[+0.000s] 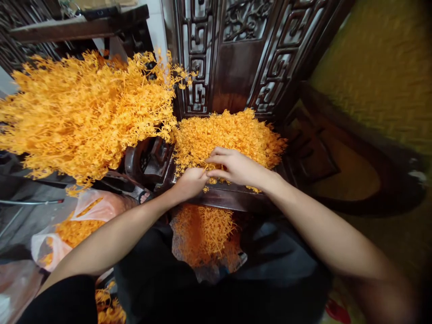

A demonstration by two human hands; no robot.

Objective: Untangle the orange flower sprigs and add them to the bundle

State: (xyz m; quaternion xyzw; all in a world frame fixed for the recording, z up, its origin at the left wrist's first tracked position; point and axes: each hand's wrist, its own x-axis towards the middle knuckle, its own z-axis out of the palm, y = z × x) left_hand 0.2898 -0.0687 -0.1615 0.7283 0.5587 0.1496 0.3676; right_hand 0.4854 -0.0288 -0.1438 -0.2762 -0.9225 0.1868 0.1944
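Observation:
My left hand (193,183) is closed, with a thin orange-yellow plastic stem piece (204,170) showing at its thumb and fingertips. Beside it, almost touching, is my right hand (232,166); its thumb and fingers are curved and apart, and I cannot see anything held in them. Both hands are over the front edge of a dark wooden seat (229,198). Behind them on the seat lies a heap of small orange-yellow plastic flower-like pieces (232,132). A few loose pieces lie near the seat's edge, just under my hands.
A large mass of branching orange-yellow sprays (87,108) stands at the left. A clear bag of similar pieces (205,234) sits between my legs. Another plastic bag (104,202) is on the left floor. A carved wooden backrest (236,67) rises behind the heap.

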